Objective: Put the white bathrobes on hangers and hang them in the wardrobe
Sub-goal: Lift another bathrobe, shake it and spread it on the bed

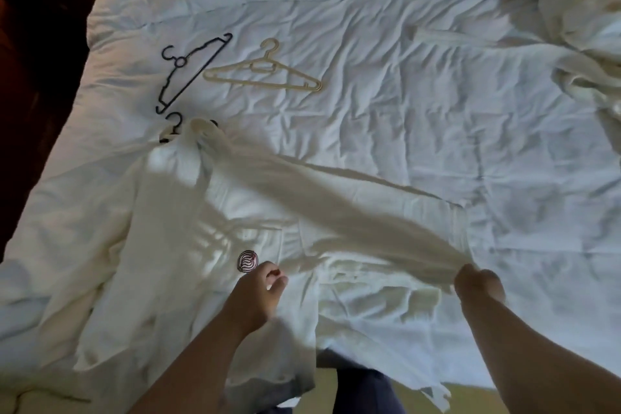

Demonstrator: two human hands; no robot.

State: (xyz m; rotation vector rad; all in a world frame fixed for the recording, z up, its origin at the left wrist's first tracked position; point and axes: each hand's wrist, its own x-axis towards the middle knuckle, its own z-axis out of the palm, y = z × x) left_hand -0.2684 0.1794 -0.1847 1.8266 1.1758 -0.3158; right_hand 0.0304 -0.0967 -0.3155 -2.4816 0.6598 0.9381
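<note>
Now, bathrobe [161,228] edge in right hand [479,284]; left hand [258,286] near emblem [247,260]

White bathrobe [188,245] with red-black wavy emblem [248,261]; black hanger [193,72], cream hanger [265,76].

Bare duvet [403,94] lies open from 12 to 2 o'clock, so you can pass a hand across it. Far out at 2 o'clock a heaped bathrobe [578,54] fills the corner. At 11 o'clock the black hanger [191,70] and beige hanger [265,76] lie nearly touching. Before them, the spread bathrobe [168,245] and its lifted band of cloth [336,205] — stretched from 10 to 4 o'clock — cross your path.
</note>
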